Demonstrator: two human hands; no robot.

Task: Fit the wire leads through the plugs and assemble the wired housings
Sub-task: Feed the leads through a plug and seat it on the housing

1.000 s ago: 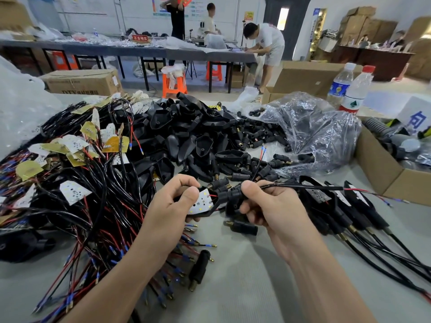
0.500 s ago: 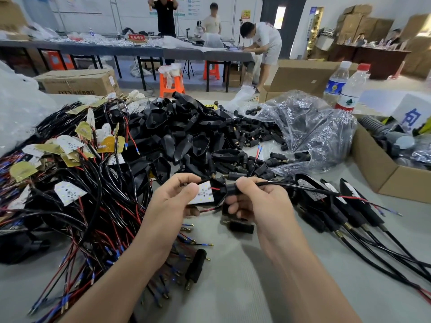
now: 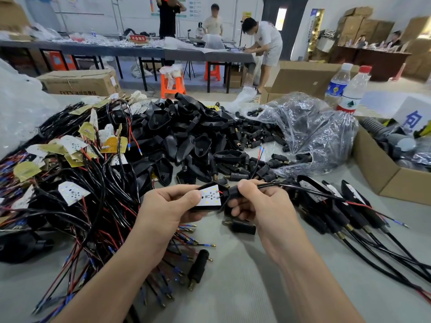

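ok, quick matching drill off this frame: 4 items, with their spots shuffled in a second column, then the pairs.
Items:
1. LED board
2. red-capped bottle
3. loose plug
4. cardboard box

Places:
A. lying on the table between the forearms
B. far right table edge
C. held between both hands
D. standing behind the plastic bag

Pairs: 1-C, 2-D, 3-A, 4-B

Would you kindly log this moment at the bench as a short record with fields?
left hand: grips black plastic housing holding white LED board
right hand: pinches black cable at housing's narrow end
finished units: row right of hands
loose black plug: lies on grey table
empty housings pile: behind hands
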